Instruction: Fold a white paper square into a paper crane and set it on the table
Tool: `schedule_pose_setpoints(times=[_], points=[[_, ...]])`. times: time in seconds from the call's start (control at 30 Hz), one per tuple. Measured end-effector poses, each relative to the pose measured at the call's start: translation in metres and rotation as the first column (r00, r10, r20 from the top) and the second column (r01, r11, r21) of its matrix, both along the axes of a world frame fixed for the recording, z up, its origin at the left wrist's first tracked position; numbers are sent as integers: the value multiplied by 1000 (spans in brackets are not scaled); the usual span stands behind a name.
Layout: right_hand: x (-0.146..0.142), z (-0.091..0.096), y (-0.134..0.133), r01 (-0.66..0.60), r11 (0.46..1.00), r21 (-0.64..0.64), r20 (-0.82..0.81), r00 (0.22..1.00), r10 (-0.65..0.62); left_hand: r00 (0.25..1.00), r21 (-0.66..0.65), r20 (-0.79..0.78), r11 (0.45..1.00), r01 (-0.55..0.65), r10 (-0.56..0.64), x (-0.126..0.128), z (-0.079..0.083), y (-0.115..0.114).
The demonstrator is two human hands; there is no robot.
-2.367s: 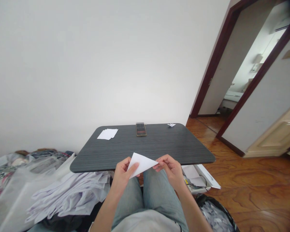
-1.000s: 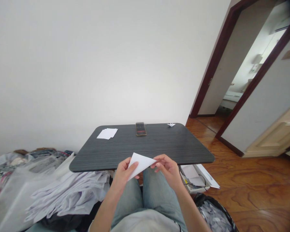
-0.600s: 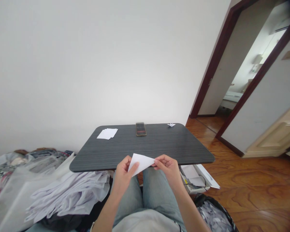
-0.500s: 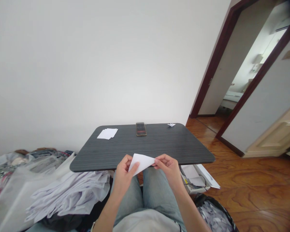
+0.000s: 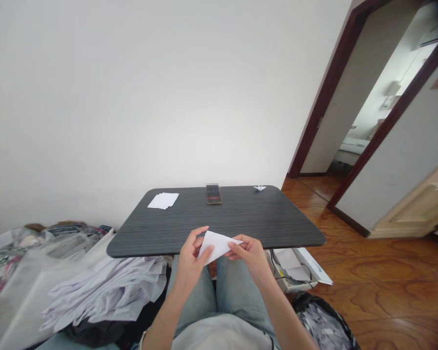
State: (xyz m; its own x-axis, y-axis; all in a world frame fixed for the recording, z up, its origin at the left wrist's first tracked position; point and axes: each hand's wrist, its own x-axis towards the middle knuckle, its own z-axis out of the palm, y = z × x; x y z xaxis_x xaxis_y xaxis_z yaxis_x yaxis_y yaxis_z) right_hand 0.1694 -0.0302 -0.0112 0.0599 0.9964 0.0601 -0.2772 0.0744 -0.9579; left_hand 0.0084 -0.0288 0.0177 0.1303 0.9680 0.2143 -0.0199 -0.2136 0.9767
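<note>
One folded white paper (image 5: pixel 219 244) triangle was held over the lap.
Left hand (image 5: pixel 190 260) and right hand (image 5: pixel 250 255) pinched its ends by the table (image 5: pixel 241 221) edge; beyond lay one sheet stack (image 5: pixel 163 200), one phone (image 5: pixel 213 194), one crane (image 5: pixel 259 188).

No writing, label or number can be read: the folded white paper (image 5: pixel 217 244) and the sheets (image 5: pixel 163 200) on the table (image 5: pixel 277 228) look blank, and the small dark object (image 5: pixel 213 194) beside the sheets is too small to tell.
</note>
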Motion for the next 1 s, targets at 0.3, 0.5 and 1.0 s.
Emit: schedule_pose_setpoints(times=[0.3, 0.5, 1.0], points=[[3, 2, -2, 23, 999, 41, 9, 1000, -23, 991, -248, -1, 960, 130, -135, -5, -2, 5], [2, -3, 0, 49, 998, 39, 5, 999, -49, 993, -148, 108, 988, -34, 50, -4, -7, 9], [8, 1, 1, 23, 977, 211, 125, 991, -50, 996, 16, -46, 997, 77, -76, -15, -6, 12]])
